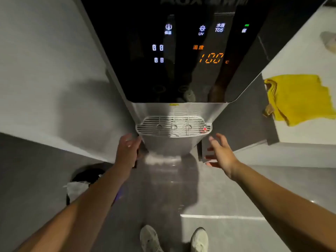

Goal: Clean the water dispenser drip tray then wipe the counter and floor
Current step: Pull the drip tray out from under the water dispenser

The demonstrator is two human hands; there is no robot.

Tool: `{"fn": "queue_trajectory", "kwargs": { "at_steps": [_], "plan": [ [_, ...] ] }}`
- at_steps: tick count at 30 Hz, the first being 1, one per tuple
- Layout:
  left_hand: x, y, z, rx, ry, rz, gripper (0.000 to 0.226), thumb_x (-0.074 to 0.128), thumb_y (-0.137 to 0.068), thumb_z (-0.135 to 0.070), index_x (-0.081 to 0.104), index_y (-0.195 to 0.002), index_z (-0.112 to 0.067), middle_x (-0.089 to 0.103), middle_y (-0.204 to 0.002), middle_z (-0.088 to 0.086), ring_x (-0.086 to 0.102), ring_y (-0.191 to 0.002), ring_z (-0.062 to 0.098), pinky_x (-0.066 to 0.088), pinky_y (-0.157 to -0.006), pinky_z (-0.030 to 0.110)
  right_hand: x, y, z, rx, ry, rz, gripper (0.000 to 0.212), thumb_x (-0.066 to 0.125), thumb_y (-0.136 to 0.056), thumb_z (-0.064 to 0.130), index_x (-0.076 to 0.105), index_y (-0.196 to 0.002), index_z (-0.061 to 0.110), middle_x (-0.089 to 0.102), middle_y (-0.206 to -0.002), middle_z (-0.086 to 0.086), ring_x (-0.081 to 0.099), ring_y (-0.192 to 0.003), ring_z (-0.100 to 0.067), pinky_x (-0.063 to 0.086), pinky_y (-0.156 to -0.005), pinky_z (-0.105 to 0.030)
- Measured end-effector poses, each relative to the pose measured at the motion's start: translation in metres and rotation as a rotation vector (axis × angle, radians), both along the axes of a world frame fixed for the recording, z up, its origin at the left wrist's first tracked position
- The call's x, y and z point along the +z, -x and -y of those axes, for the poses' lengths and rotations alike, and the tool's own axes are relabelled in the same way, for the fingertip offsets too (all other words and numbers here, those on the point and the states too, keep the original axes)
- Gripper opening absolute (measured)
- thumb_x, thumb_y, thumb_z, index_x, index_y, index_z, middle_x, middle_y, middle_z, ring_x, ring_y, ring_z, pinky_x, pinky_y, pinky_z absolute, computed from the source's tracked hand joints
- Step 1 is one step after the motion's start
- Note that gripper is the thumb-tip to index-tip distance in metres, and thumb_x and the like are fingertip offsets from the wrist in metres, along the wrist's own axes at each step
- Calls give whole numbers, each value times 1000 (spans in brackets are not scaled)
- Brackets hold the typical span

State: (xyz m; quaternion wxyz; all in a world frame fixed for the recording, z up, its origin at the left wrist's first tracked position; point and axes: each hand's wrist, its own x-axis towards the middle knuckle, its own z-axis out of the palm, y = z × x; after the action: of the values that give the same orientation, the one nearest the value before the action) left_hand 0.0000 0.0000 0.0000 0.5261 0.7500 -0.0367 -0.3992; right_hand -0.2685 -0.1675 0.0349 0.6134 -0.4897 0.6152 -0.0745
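A tall water dispenser (181,51) with a black glass front shows 100 in orange digits. Its white slotted drip tray (173,126) sticks out below the panel, with a small red dot at its right end. My left hand (127,150) is just left of and below the tray, fingers apart, touching the dispenser's side or very close to it. My right hand (221,153) hovers right of the tray, open, holding nothing. A crumpled yellow cloth (298,100) lies on the white counter (309,133) at the right.
A black bin with a white liner (81,182) stands on the grey floor (163,197) at the left. A pale wall (45,79) runs along the left. A pale wet-looking patch (160,159) lies at the dispenser's base. My two shoes (174,239) are at the bottom.
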Motion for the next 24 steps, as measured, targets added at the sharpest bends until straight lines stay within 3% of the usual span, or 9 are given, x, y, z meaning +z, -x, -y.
{"fn": "queue_trajectory", "kwargs": {
  "at_steps": [2,4,6,9,13,17,19,24],
  "plan": [
    [-11,-9,21,2,-10,16,36,67,-100,-34,47,-130,-30,59,-106,-8,60,-94,8,59,-77,37,-16,-12,19,15,26,-15,58,43,-102,63,22,-154,48,66,-111,-6,72,-98,-36,66,-69,-47],
    [-20,-16,41,-1,15,8,25,64,-101,-36,53,-123,-29,61,-102,-10,60,-89,7,56,-78,37,-29,-24,38,17,5,-29,58,37,-99,69,24,-153,51,67,-113,-13,72,-102,-38,64,-76,-52],
    [-30,-14,53,-29,38,19,9,61,-103,-37,62,-107,-29,65,-100,-5,62,-88,11,56,-80,39,-41,-31,45,29,-11,-23,50,34,-97,73,38,-141,50,68,-114,-14,73,-95,-34,64,-72,-48],
    [-43,-9,57,12,36,61,11,60,-103,-37,64,-94,-31,66,-96,1,64,-91,22,57,-88,45,-56,-36,45,19,-16,3,37,36,-97,73,47,-121,47,67,-107,-13,69,-83,-28,65,-70,-48],
    [-44,-3,58,62,49,71,12,56,-105,-38,63,-97,-34,68,-100,-2,66,-96,22,57,-93,43,-61,-36,41,-18,1,49,37,38,-98,69,49,-122,43,66,-102,-11,69,-82,-28,66,-68,-46],
    [-39,6,51,63,13,86,19,53,-107,-36,65,-109,-21,70,-106,7,68,-107,32,56,-100,51,-60,-33,30,-80,-6,76,25,39,-101,62,53,-106,41,64,-97,-9,65,-78,-24,60,-58,-34],
    [-35,11,42,46,24,86,16,52,-107,-34,64,-105,-24,70,-107,9,68,-109,35,56,-99,51,-58,-26,19,-70,-10,81,24,38,-102,62,52,-105,42,65,-94,-8,63,-76,-22,58,-57,-32],
    [-12,28,17,19,81,112,15,53,-108,-24,64,-98,-25,71,-102,10,69,-94,22,58,-91,45,-34,-1,-15,-74,-21,100,27,36,-101,62,50,-109,40,64,-98,-11,60,-74,-21,57,-57,-29]
  ]
}}
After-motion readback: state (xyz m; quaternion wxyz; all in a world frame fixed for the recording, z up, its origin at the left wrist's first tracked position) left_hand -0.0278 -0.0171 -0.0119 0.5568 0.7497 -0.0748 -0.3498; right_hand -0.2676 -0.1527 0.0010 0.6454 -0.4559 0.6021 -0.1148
